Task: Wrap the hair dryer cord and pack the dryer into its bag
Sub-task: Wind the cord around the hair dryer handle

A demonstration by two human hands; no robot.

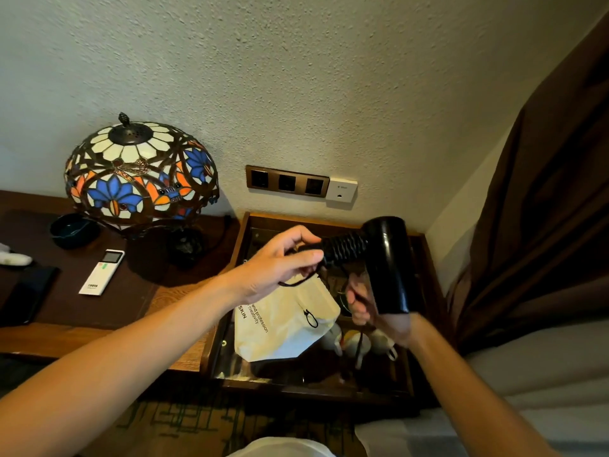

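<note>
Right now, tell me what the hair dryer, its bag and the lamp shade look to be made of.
Hair dryer: glossy black plastic, by the sharp highlights on its barrel.
Bag: matte cream fabric, probably cotton, creased and printed with dark lettering.
Lamp shade: stained-glass panes of blue, orange and white set in dark metal-looking strips.

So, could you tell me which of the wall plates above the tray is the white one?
The small single plate at the right end of the row; the wide plate to its left is bronze-framed with three dark sockets.
</note>
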